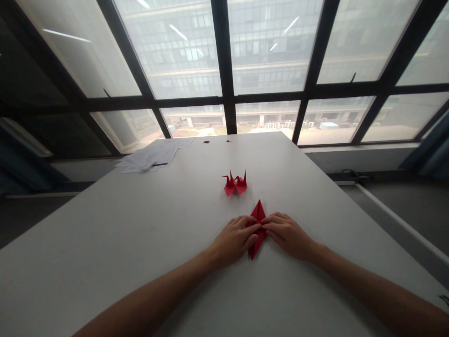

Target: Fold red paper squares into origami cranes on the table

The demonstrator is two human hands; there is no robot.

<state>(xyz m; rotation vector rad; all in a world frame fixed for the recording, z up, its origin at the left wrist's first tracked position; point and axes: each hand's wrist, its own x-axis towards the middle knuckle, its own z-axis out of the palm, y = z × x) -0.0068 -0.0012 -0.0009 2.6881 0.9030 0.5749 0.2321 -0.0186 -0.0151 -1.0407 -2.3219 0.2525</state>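
A red, diamond-shaped folded paper (258, 211) lies flat on the white table (140, 234) in front of me. My left hand (234, 238) presses its fingertips on the paper's left side. My right hand (287, 235) presses its fingers on the right side, and the fingertips of both hands meet over the middle crease. The hands cover the paper's middle; its far tip and near tip stick out. A finished red paper crane (235, 184) stands on the table a little beyond the hands.
A loose pile of white sheets (154, 157) with a dark pen lies at the table's far left corner. Two small dark holes (216, 141) sit near the far edge. Large dark-framed windows (224, 70) stand behind the table.
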